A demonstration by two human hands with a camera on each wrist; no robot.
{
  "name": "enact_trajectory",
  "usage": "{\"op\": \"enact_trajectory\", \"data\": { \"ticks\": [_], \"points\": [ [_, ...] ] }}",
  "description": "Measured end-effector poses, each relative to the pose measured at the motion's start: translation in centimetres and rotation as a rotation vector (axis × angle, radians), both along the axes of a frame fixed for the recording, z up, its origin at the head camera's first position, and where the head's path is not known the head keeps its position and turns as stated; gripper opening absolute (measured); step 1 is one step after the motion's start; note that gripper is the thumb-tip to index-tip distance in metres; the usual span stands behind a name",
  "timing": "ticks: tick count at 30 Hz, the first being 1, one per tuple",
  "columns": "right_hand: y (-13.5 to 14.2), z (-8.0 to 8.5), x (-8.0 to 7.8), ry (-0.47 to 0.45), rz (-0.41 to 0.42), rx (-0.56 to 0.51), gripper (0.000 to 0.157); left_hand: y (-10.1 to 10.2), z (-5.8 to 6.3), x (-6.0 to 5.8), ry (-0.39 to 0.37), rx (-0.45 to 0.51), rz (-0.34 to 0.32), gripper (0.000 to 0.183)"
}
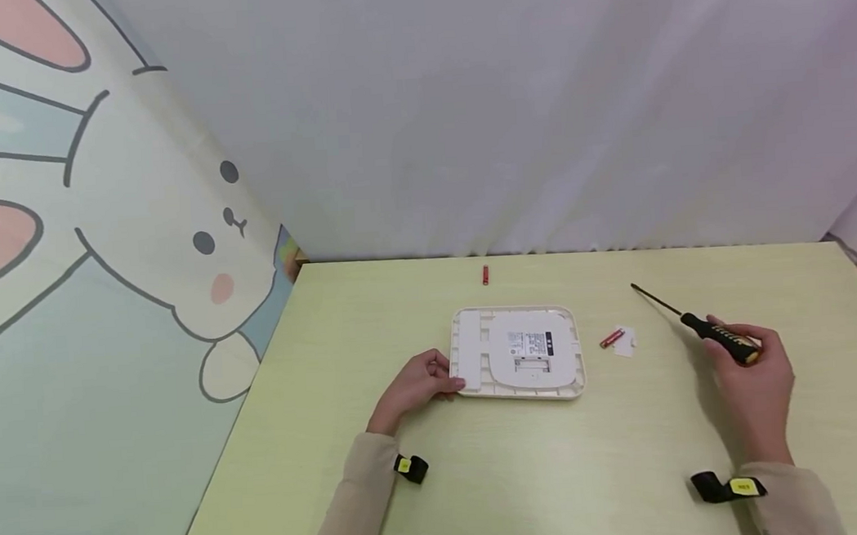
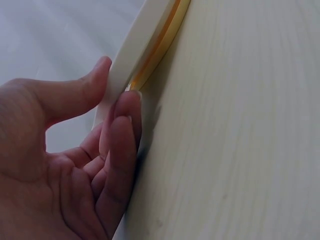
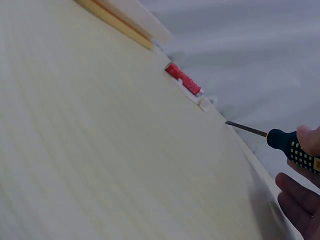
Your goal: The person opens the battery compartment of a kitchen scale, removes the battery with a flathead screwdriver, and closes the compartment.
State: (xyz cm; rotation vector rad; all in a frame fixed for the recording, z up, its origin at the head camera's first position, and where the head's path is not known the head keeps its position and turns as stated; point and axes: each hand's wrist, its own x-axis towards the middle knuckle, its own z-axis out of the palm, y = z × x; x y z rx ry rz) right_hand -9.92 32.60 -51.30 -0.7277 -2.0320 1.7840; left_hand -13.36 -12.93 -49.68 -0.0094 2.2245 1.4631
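I note the right hand [image 1: 762, 382] gripping a screwdriver [image 1: 711, 333] over the table [image 1: 559, 472], the left hand [image 1: 417, 385] pinching the near-left corner of a white case [image 1: 507, 371], one red battery [image 1: 610, 339] between case and screwdriver, another battery [image 1: 485, 275] beyond

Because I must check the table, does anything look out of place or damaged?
One red battery lies alone beyond the white device, oddly apart from the other battery partly over the white piece. I see no damage.
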Motion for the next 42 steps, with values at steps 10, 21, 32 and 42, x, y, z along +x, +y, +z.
{"op": "enact_trajectory", "data": {
  "ticks": [10, 21, 32, 42],
  "points": [
    [1.3, -1.3, 1.6, -0.219, -0.043, 0.331, 0.041, 1.2, -0.4, -0.3, -0.015, 0.016, -0.042, 0.025],
    [1.1, -1.7, 0.5, -0.219, 0.032, 0.341, 0.053, 0.8, -0.4, 0.0, -0.003, -0.021, -0.024, 0.026],
    [0.7, -1.4, -0.1, -0.262, 0.125, 0.434, 0.056, 0.2, -0.1, 0.0, -0.011, -0.013, -0.003, 0.026],
    [0.4, -1.5, -0.3, -0.234, 0.133, 0.460, 0.053, 0.1, 0.0, 0.2, -0.008, -0.017, 0.007, 0.027]
  ]
}}
